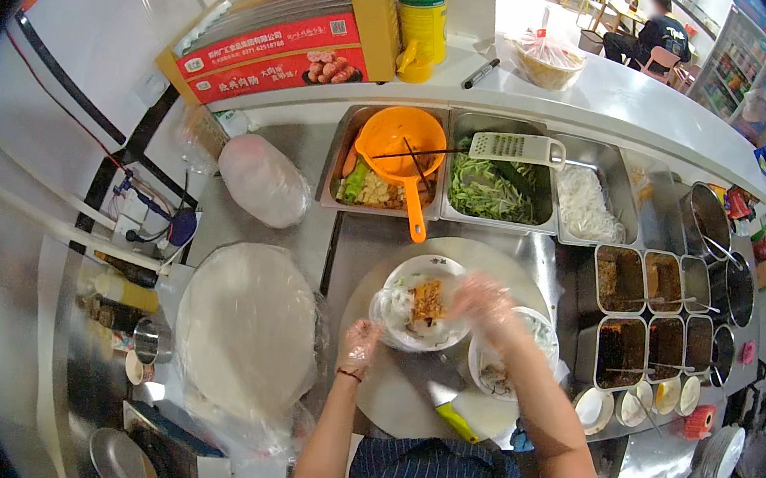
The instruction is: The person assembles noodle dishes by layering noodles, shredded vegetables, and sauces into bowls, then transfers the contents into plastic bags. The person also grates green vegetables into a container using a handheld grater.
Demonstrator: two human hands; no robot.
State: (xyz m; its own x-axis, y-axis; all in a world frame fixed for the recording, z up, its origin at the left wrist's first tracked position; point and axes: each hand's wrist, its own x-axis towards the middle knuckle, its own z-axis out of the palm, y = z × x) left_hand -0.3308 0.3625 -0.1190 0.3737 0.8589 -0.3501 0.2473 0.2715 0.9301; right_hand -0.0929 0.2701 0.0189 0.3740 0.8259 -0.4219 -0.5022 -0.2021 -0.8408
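Note:
A white bowl [435, 344] stands on a round pale board [384, 400], holding white strips and an orange-brown topping [431, 299]. My left hand [359, 342], in a clear plastic glove, is curled beside the bowl's lower left rim; what its fingers hold, if anything, is hidden. My right hand [486, 303], also gloved, hovers at the bowl's right rim, smeared by motion. Under my right forearm a second white bowl [549, 341] with pale food is partly covered. Nearer to me on the board lies a knife with a yellow-green handle [457, 422].
Behind the board are steel pans with an orange strainer [416, 214], cucumber shreds [492, 190], a grater [511, 148] and white noodles [585, 204]. Sauce tubs [621, 277] with spoons stand right. Plastic-covered pale rounds [245, 327] lie left. A person [661, 39] sits beyond the counter.

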